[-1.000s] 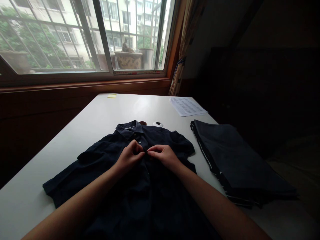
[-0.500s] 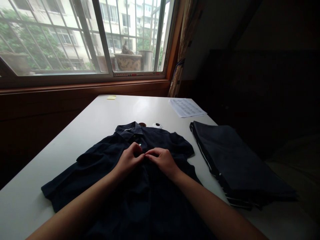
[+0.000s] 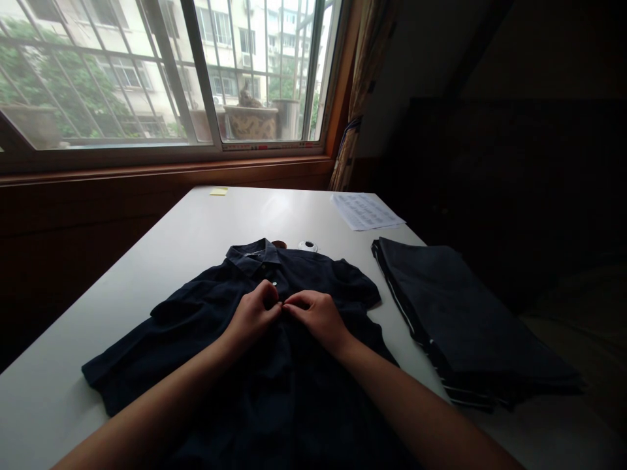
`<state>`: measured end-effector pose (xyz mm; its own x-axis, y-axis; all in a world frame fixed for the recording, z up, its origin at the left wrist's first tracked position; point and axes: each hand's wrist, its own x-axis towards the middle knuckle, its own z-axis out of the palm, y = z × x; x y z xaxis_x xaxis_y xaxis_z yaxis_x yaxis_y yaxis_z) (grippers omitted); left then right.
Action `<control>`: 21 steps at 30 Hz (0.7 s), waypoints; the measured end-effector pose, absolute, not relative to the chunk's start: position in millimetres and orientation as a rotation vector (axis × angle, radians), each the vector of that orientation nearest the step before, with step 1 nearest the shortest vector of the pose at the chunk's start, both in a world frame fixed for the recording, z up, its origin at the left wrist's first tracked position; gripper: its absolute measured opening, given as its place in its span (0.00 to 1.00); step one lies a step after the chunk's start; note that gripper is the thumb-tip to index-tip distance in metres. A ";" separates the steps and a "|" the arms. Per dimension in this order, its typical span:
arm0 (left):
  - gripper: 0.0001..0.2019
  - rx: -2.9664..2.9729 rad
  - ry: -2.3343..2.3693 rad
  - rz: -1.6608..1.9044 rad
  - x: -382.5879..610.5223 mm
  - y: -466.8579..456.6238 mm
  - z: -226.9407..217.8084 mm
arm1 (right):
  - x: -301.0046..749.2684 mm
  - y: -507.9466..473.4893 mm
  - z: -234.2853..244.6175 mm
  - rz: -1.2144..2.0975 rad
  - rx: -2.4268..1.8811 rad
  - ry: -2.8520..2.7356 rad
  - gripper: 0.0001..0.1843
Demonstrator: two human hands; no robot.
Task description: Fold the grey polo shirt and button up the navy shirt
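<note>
A dark navy short-sleeved shirt (image 3: 196,326) lies front up on the white table, its collar (image 3: 249,256) toward the window. Along its front opening, my left hand (image 3: 253,310) pinches the placket between thumb and fingers. My right hand (image 3: 316,314) pinches the same spot from the other side, and the fingertips of both hands nearly meet. A pale button (image 3: 275,283) shows just above the hands. Whatever small part of the front edge sits between the fingertips is hidden.
Folded dark cloths (image 3: 460,307) are stacked on the table's right side. Behind the shirt's shoulder are a white roll (image 3: 308,246) and a brown round thing (image 3: 279,244). Printed papers (image 3: 367,211) and a yellow sticky note (image 3: 218,191) lie at the far edge, below a barred window (image 3: 264,72).
Almost nothing differs. My fingertips have shifted very slightly at the shirt's front, both hands still pinching there; the shirt keeps its place.
</note>
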<state>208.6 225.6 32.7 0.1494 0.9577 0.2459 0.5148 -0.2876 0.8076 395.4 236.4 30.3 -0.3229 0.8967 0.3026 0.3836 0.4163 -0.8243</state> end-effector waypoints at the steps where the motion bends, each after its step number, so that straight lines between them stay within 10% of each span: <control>1: 0.04 1.879 1.406 1.041 208.6 225.9 32.8 | 395.2 236.2 30.3 0.833 -1.092 -1.887 0.04; 21: 0.06 1.841 1.284 1.073 205.1 229.4 28.3 | 398.9 241.1 30.2 1.097 -1.205 -1.764 0.09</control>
